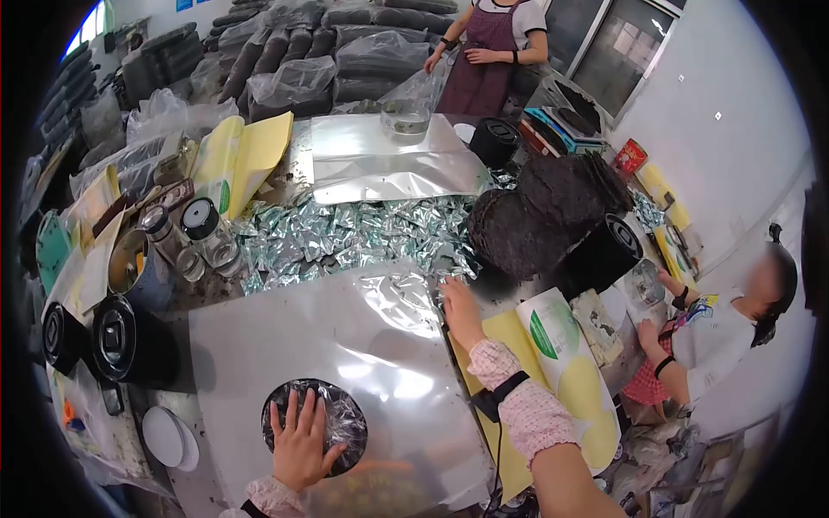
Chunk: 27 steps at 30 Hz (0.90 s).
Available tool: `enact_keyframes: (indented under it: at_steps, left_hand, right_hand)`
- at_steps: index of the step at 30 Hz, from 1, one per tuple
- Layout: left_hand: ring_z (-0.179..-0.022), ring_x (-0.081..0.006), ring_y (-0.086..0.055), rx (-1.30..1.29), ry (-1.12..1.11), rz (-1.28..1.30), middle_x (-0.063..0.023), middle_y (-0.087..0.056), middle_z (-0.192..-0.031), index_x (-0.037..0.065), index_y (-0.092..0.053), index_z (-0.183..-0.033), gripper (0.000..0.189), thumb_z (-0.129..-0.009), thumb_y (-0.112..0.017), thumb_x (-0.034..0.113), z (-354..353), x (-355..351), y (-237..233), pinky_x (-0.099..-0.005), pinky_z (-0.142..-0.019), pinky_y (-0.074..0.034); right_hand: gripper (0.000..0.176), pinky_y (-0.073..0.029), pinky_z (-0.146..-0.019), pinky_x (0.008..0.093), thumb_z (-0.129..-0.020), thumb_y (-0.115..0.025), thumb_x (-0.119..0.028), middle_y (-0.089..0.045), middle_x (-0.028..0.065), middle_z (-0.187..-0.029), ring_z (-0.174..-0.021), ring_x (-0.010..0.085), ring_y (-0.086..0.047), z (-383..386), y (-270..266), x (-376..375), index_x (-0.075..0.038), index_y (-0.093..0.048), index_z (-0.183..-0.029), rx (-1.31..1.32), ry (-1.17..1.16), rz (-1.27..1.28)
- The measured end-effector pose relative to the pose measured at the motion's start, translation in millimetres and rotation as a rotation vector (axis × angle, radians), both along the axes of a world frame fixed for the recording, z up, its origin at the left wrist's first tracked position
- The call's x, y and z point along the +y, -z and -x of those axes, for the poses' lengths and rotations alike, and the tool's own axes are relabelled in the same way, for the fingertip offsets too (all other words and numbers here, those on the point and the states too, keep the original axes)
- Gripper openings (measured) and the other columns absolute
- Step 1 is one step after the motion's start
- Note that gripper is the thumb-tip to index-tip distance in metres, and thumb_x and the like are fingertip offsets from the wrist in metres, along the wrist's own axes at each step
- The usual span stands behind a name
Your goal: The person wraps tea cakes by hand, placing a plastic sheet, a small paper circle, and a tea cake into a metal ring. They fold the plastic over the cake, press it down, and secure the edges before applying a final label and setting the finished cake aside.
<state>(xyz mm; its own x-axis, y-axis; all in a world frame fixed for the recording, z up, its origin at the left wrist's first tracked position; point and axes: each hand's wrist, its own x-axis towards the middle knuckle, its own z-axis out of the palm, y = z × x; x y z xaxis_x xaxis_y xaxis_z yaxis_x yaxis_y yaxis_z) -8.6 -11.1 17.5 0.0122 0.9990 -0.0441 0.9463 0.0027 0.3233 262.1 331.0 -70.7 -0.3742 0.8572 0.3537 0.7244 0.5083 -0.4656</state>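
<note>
My left hand (pixel 300 440) lies flat with fingers spread on a round black disc (pixel 349 425) that has shiny clear film over it. The disc rests on a smooth metal sheet (pixel 259 345). My right hand (pixel 463 312) is at the sheet's far right corner, fingers stretched toward a spread of small silver-green foil packets (pixel 345 237). Its fingertips are at the near edge of these packets; no held thing shows in it. Both my wrists have pink patterned sleeves and dark bands.
Dark round stacked sheets (pixel 553 203) stand beyond my right hand, with a black canister (pixel 604 250) beside them. Glass jars (pixel 207 233) and another black canister (pixel 129 345) are at left. One person (pixel 496 52) stands opposite; another person (pixel 691 345) works at right. Yellow printed bags (pixel 553 371) lie nearby.
</note>
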Motion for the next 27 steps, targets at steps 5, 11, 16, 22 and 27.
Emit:
enact_keyframes:
  at_steps: [5, 11, 16, 22, 27]
  left_hand:
    - [-0.148, -0.0423, -0.025, -0.026, 0.002, -0.035, -0.0198, -0.036, -0.157, -0.001, -0.046, -0.146, 0.072, -0.092, -0.057, 0.045, 0, -5, 2, -0.0643, -0.118, -0.007]
    - [-0.149, -0.0389, -0.026, -0.043, -0.017, -0.124, -0.0167, -0.038, -0.157, 0.002, -0.049, -0.144, 0.064, -0.093, -0.055, 0.041, 0, -6, 5, -0.0641, -0.118, -0.009]
    - [-0.149, -0.0371, -0.027, -0.01, -0.015, -0.144, -0.0152, -0.036, -0.158, 0.004, -0.048, -0.146, 0.062, -0.093, -0.053, 0.036, 1, -6, 5, -0.0623, -0.118, -0.012]
    - [-0.149, -0.0354, -0.028, -0.185, -0.078, -0.193, -0.0181, -0.034, -0.158, -0.002, -0.026, -0.154, 0.08, -0.086, -0.065, 0.016, 6, -6, 14, -0.0562, -0.121, -0.014]
    - [-0.148, -0.0405, -0.026, -0.328, -0.108, -0.402, -0.0199, -0.038, -0.154, 0.001, -0.036, -0.151, 0.081, -0.08, -0.071, 0.018, 14, -10, 24, -0.0574, -0.121, -0.018]
  right_hand:
    - [0.017, -0.057, -0.062, 0.0339, -0.094, -0.063, -0.012, -0.066, 0.0194, -0.096, -0.083, 0.0285, -0.07, -30, -28, 25, 0.002, -0.06, -0.103, 0.627, 0.124, 0.349]
    - [0.025, -0.043, -0.102, 0.05, -0.092, -0.064, -0.028, -0.064, 0.0196, -0.12, -0.114, 0.0387, -0.057, -31, 22, 51, -0.004, -0.07, -0.098, -0.126, 0.222, -0.116]
    - [0.019, -0.046, -0.084, 0.0503, -0.086, -0.07, -0.02, -0.063, 0.0181, -0.09, -0.097, 0.0386, -0.058, -19, -14, 21, -0.002, -0.063, -0.088, -0.209, 0.231, -0.218]
    - [0.018, -0.05, -0.075, 0.044, -0.074, -0.068, -0.002, -0.064, 0.0128, -0.091, -0.092, 0.0352, -0.059, 71, -118, -151, -0.004, -0.062, -0.091, 0.108, -0.285, -0.208]
    - [0.027, -0.056, -0.072, 0.0371, -0.077, -0.067, -0.008, -0.062, 0.0152, -0.114, -0.104, 0.029, -0.06, 148, -77, -282, -0.002, -0.066, -0.103, -0.123, -0.527, -0.177]
